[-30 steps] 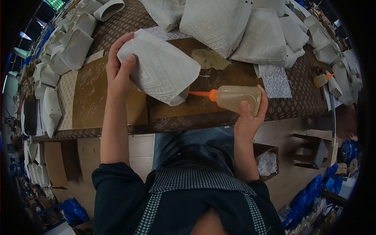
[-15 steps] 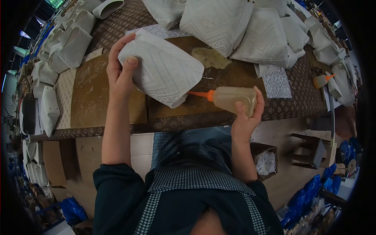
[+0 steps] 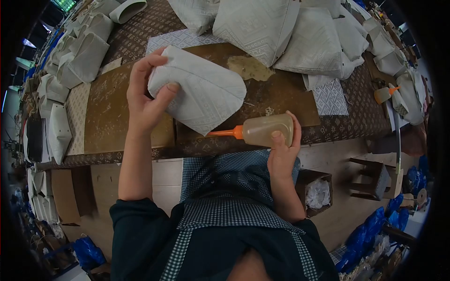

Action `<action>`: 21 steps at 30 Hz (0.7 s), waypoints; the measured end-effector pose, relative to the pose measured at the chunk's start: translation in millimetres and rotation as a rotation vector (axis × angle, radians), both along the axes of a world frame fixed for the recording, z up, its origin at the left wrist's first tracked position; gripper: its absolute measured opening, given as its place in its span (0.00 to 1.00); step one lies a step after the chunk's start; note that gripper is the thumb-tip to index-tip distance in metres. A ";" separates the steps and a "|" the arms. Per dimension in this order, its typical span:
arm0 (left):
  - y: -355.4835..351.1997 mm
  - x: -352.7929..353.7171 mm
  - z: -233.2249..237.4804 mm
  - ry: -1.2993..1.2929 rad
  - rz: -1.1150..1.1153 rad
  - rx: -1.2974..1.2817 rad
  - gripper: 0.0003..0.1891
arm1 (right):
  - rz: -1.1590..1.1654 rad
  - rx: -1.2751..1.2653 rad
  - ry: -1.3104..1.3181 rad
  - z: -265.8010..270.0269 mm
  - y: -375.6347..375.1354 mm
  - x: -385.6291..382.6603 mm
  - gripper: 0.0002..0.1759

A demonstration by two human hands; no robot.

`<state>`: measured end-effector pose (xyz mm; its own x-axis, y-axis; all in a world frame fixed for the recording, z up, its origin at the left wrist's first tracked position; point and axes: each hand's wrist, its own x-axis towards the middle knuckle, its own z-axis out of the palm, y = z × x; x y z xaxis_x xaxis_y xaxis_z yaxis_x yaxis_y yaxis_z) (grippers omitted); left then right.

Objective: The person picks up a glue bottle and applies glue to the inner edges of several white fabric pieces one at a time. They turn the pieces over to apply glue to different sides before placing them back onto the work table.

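My left hand (image 3: pixel 149 93) grips a white patterned piece (image 3: pixel 201 91), stitched like a pouch, by its left end, fingers behind and thumb in front. It is held tilted above a brown board (image 3: pixel 126 105), its lower corner pointing toward me. A squeeze bottle (image 3: pixel 267 130) with yellowish, see-through walls lies sideways in my right hand (image 3: pixel 283 152), fingers wrapped round its base and thumb on its side. Its long orange nozzle (image 3: pixel 225 133) points left, the tip right at the lower corner of the white piece.
Large white patterned pouches (image 3: pixel 255 30) are heaped at the back. More white pieces (image 3: pixel 84 61) stand in a row at the left. A second orange-tipped bottle (image 3: pixel 383 95) is at the right. An open box (image 3: pixel 302 187) with clear plastic sits below the table edge.
The bottle has moved left and toward me, its nozzle tip now at the lower corner. My left hand has turned the white piece, so a seam shows along its upper side.
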<state>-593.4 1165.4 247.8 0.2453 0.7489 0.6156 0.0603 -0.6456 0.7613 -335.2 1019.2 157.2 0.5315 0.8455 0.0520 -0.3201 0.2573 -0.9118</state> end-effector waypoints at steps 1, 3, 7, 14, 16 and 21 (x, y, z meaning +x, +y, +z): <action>-4.0 2.8 6.5 0.025 0.012 -0.025 0.28 | -0.013 0.018 0.048 1.3 0.1 0.2 0.39; -7.1 5.6 15.7 0.056 0.012 -0.024 0.29 | -0.037 0.052 0.144 4.8 0.2 1.5 0.40; -7.0 3.3 17.7 0.017 -0.042 0.210 0.31 | -0.153 0.108 0.107 12.7 -0.2 16.4 0.39; -61.4 -47.3 -67.0 0.039 0.063 -0.185 0.32 | -0.256 0.141 0.013 16.9 -5.8 38.4 0.41; -73.6 -47.0 -75.1 -0.016 0.080 -0.226 0.30 | -0.253 0.124 -0.032 15.9 -1.7 37.5 0.41; -74.8 -31.9 -75.9 -0.101 0.232 -0.332 0.25 | -0.279 0.161 -0.165 18.4 24.9 25.8 0.39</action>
